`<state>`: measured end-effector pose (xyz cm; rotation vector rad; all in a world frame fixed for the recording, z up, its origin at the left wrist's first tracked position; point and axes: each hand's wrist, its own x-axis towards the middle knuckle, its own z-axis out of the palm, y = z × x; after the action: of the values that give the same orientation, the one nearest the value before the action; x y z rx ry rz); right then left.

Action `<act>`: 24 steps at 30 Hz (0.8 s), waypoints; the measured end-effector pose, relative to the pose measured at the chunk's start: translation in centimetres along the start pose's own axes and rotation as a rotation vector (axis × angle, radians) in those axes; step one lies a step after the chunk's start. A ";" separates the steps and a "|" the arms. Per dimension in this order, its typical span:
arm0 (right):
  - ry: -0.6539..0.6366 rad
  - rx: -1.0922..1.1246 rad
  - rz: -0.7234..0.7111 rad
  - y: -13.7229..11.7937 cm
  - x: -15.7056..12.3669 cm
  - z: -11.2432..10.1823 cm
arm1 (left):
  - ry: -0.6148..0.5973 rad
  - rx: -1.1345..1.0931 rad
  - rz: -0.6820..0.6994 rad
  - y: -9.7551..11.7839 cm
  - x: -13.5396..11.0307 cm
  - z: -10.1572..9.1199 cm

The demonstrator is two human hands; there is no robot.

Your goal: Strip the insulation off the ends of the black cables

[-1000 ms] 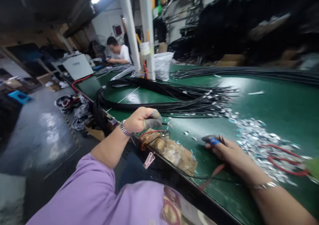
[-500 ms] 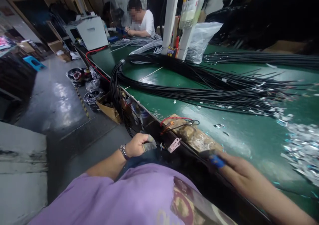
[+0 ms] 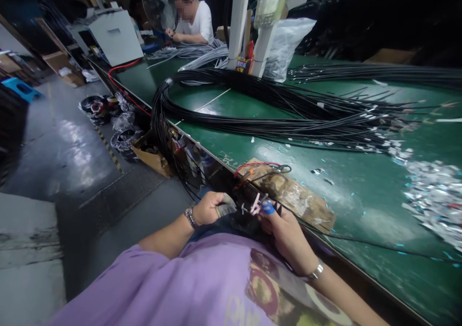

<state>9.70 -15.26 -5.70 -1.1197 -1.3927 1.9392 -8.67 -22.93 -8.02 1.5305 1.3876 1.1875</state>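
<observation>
My left hand (image 3: 211, 208), with a watch on the wrist and grey finger covers, is closed in a pinch just below the edge of the green table (image 3: 361, 191). My right hand (image 3: 283, 229), with a blue cover on one fingertip and a bracelet on the wrist, is curled close beside it near a small pink clip (image 3: 255, 204). What the fingers of either hand grip is too small to make out. A tape-wrapped block (image 3: 296, 198) with red and black wires lies on the table edge right above both hands.
A large looped bundle of black cables (image 3: 274, 109) lies across the table, with a heap of silvery scraps (image 3: 433, 196) at the right. Two white posts (image 3: 238, 22) stand behind. Another person (image 3: 191, 18) sits at the far end. Cable coils (image 3: 108, 114) and a cardboard box (image 3: 149, 157) are on the floor.
My left hand dropped from the table top to below its edge. My right hand left the table and came in next to the left one. The view swung left and down.
</observation>
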 end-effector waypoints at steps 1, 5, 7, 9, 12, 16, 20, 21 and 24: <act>0.035 -0.042 -0.034 0.1 -0.1 0.0 | -0.010 -0.010 0.002 -0.1 0.1 0.1; -0.048 0.050 0.073 0.2 -0.1 0.2 | -0.061 -0.051 0.005 -0.1 0.5 0.6; -0.122 0.195 0.162 0.1 0.2 0.4 | -0.078 -0.071 0.009 -0.2 0.7 0.7; -0.142 0.290 0.190 0.1 0.5 0.7 | -0.091 -0.084 0.010 -0.3 0.9 0.9; -0.093 0.339 0.200 0.0 0.6 0.9 | -0.110 -0.124 0.001 -0.6 1.0 1.2; -0.068 0.343 0.213 -0.1 0.4 1.0 | -0.117 -0.179 -0.017 -0.8 1.0 1.4; -0.064 0.331 0.234 0.0 0.4 0.9 | -0.151 -0.140 -0.020 -0.4 0.9 1.2; -0.066 0.330 0.240 0.0 0.4 0.9 | -0.161 -0.126 -0.020 -0.4 0.9 1.2; -0.074 0.335 0.235 0.0 0.4 1.0 | -0.171 -0.114 -0.032 -0.4 0.9 1.2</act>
<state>8.69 -15.48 -5.73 -1.0961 -0.9534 2.2956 -7.63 -21.93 -8.60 1.4876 1.2069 1.0715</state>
